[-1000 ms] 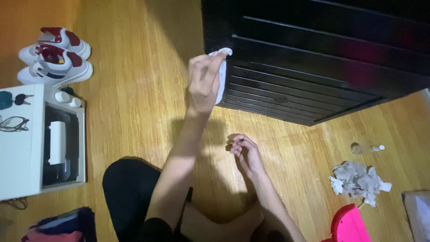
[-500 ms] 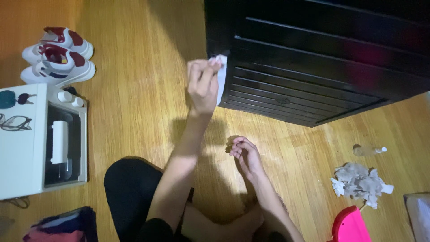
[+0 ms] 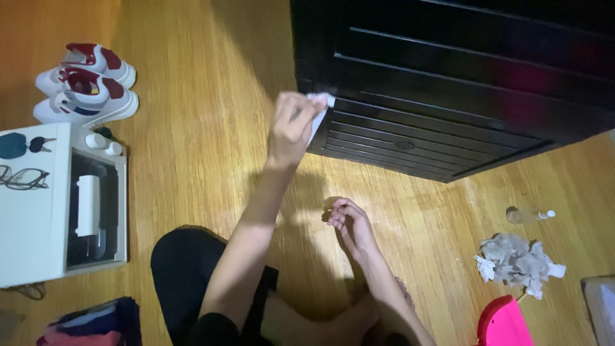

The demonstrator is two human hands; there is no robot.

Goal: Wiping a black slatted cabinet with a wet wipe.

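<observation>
Shifted left along the cabinet (image 3: 448,96) edge: left hand (image 3: 291,128) gripping wipe (image 3: 320,102); right hand (image 3: 351,224) loosely curled, empty, on floor (image 3: 192,77).

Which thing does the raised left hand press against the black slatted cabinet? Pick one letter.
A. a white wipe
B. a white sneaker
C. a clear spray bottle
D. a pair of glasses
A: the left hand pinches a white wipe against the black slatted cabinet, while the spray bottle, the glasses and the sneakers all lie apart from it.
</observation>
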